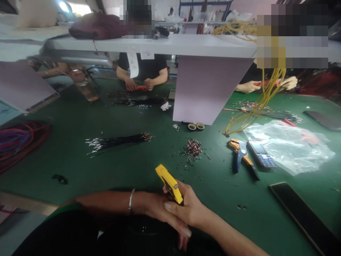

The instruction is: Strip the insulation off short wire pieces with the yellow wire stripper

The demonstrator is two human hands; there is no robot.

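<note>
The right hand [191,204] was closed around a yellow tool [168,179], its exposed end pointing far and left, above the near middle of the green table [144,167]. The left hand [160,209] lay against the right hand's near left side; whether it gripped anything could not be told. Good work probably called for a steady tool, the 2 hands braced together, and fingertips clear of its working end. Small scraps [193,148] lay beyond it, black wires [119,142] farther left.

Left hand [158,208] extends rightward, fingers [183,228] lowered; right hand [191,208] curls, overlapping the left.
</note>
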